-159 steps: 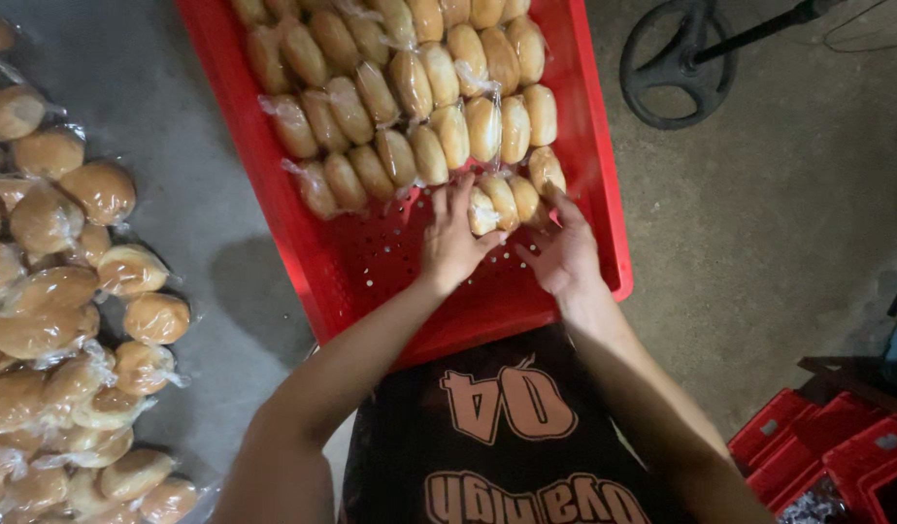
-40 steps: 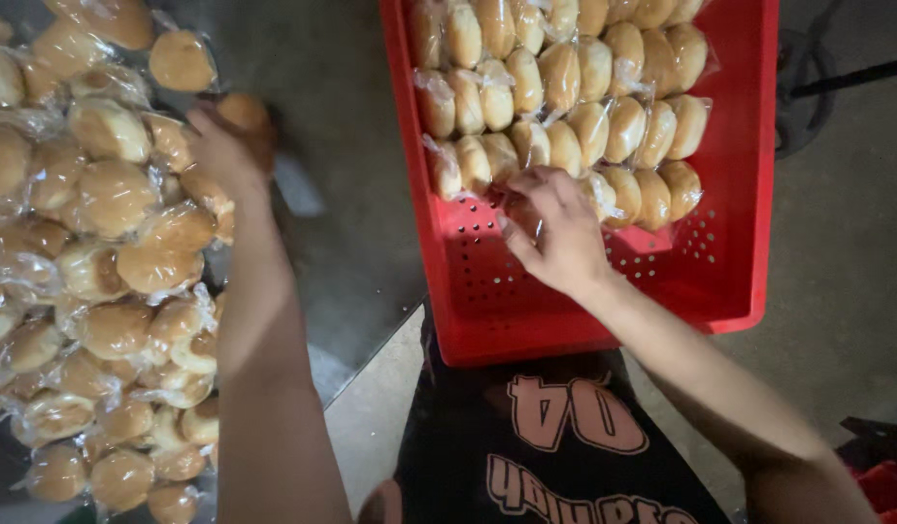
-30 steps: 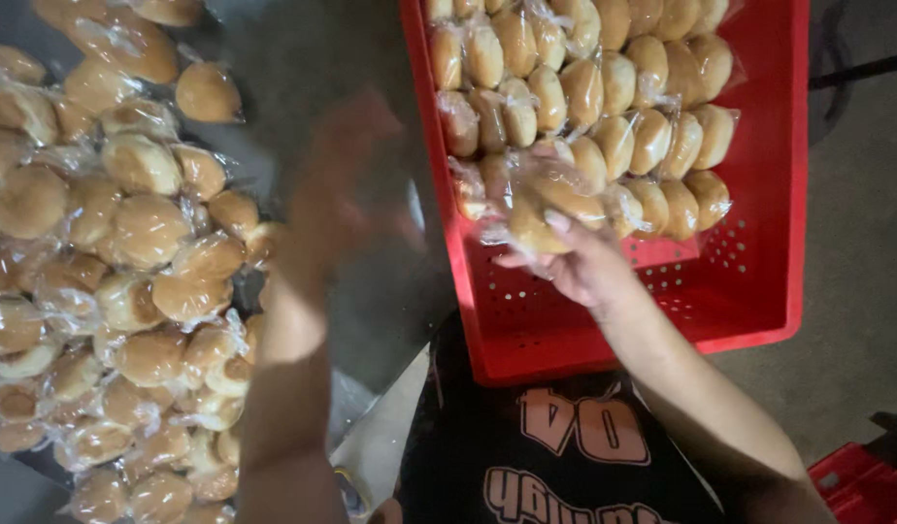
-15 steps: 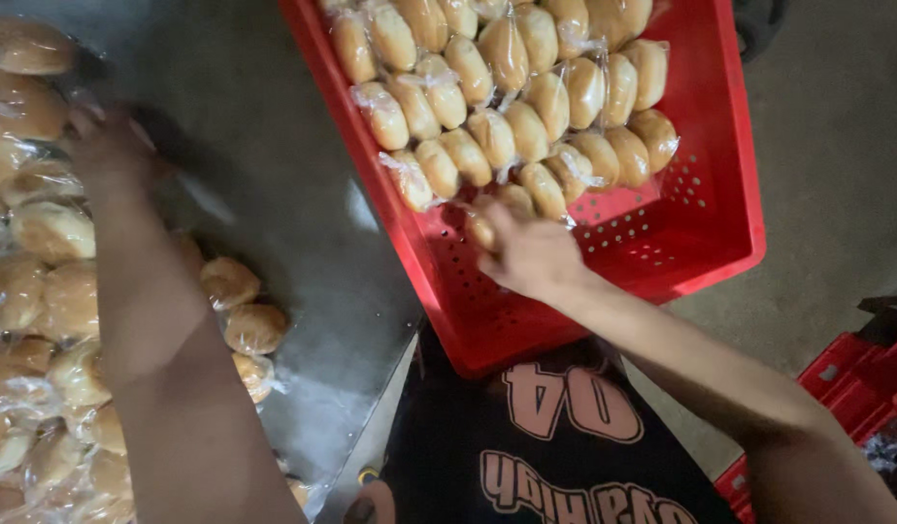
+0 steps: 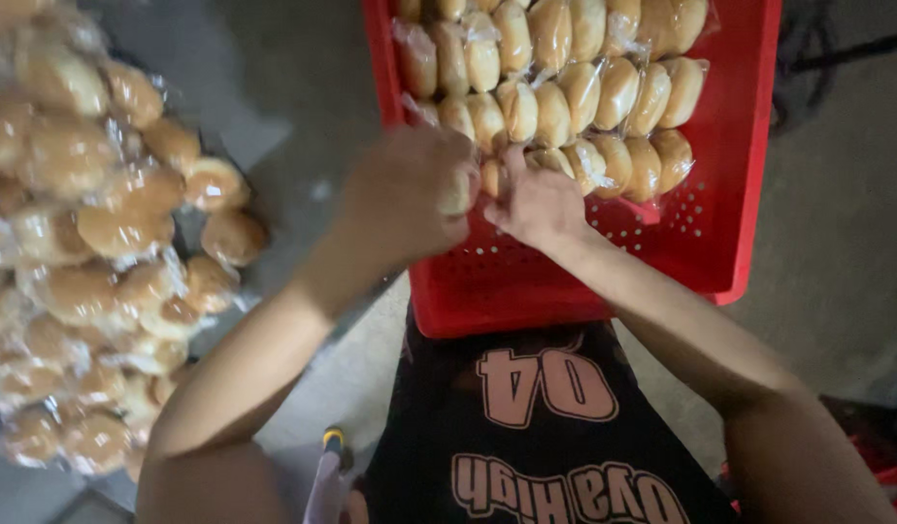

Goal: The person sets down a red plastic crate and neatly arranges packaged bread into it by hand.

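Note:
A red plastic crate point(image 5: 730, 204) lies in front of me, its far part filled with rows of wrapped bread buns point(image 5: 565, 87). My left hand point(image 5: 405, 194) is closed around one wrapped bun point(image 5: 458, 191) at the near end of the last row. My right hand point(image 5: 536, 199) rests against the buns in that same row, fingers pressed on a bun point(image 5: 491, 177) beside the left hand. Both hands meet over the crate's near-left part.
A large heap of wrapped buns point(image 5: 89, 262) lies on the grey floor to the left. The near part of the crate floor point(image 5: 555, 272) is bare and perforated. A red object point(image 5: 890, 466) shows at the bottom right corner.
My left hand left the heap at the left and came over the crate with a bun. My right hand stayed on the near row of buns.

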